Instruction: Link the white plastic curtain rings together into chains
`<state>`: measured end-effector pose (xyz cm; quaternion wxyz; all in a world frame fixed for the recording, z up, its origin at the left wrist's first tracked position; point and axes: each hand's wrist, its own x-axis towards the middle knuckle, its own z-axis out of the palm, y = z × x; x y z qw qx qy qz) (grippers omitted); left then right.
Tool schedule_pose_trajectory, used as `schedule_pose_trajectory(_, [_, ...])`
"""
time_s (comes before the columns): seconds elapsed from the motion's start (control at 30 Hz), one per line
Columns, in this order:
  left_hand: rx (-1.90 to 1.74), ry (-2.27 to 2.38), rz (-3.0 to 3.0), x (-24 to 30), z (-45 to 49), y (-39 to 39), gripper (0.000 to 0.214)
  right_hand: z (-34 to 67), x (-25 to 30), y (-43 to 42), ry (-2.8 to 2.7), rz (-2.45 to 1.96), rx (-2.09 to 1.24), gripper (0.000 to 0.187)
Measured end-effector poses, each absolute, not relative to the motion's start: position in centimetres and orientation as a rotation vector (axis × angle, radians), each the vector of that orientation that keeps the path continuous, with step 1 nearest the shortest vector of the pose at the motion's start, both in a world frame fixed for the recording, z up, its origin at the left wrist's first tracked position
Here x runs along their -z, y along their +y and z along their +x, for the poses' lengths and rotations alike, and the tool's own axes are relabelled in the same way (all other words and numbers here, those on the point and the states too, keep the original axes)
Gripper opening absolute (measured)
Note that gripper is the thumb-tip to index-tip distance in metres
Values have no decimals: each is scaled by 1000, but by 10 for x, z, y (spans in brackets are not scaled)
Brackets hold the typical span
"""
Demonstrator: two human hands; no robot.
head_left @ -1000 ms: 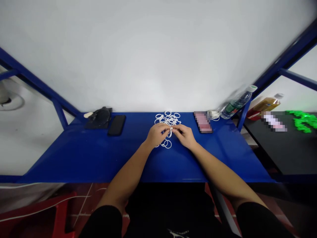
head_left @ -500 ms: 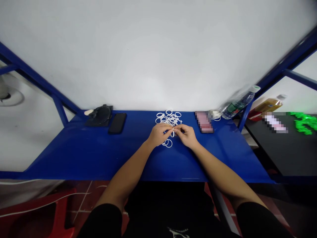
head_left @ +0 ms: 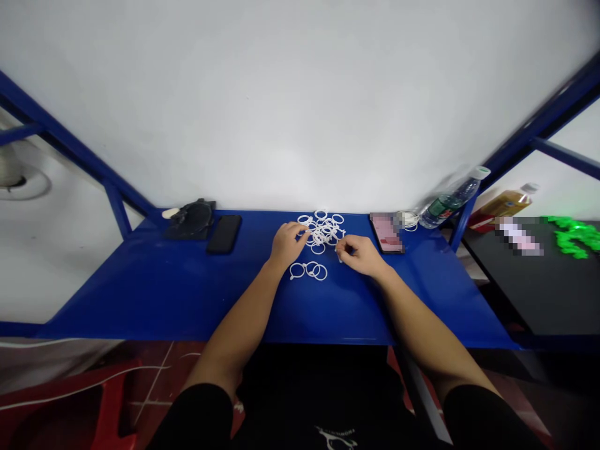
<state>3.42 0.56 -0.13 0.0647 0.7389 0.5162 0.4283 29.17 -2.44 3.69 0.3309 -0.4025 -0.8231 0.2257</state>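
Observation:
A heap of white plastic rings (head_left: 324,228) lies at the back middle of the blue table (head_left: 154,294). My left hand (head_left: 287,242) reaches into the heap's left side, its fingertips pinched on a ring there. My right hand (head_left: 360,254) rests to the right of the heap with its fingers curled in a pinch; what they hold is too small to name. A short row of three linked white rings (head_left: 309,270) lies on the table between and just in front of both hands.
A black phone (head_left: 224,233) and a dark pouch (head_left: 191,219) lie at the back left. A second phone (head_left: 387,232), a water bottle (head_left: 450,197) and a small white coil (head_left: 409,219) sit at the back right. A black table with green pieces (head_left: 574,234) stands further right.
My hands were together over the front rings, working a ring between them. They have parted: the left moved back to the heap, the right drew right, uncovering the three linked rings.

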Motion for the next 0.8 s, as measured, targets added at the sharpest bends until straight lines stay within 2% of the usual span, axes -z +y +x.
schedule_pose_trajectory(0.1, [-1129,1651,2229,10,27,13,17,292,-37,-25,-2373,-1076,-484,8])
schedule_pose_trajectory(0.2, [-1021,1629,2294,15,28,13,30,287,-30,-24,-2466,-1054,-511,7])
schedule_pose_trajectory(0.4, [-1045,1513,2420,14,35,9,39,288,-22,-17,-2355,-1084,-507,13])
schedule_pose_trajectory(0.47, [-1040,1443,2473,14,37,8,37,290,-20,-14,-2340,-1121,-505,12])
schedule_pose_trajectory(0.63, [-933,1409,2518,13,42,5,12,292,-13,-9,-2308,-1195,-517,11])
schedule_pose_trajectory(0.8, [-1067,1438,2457,8,42,3,10,293,-7,-8,-2223,-1197,-507,20])
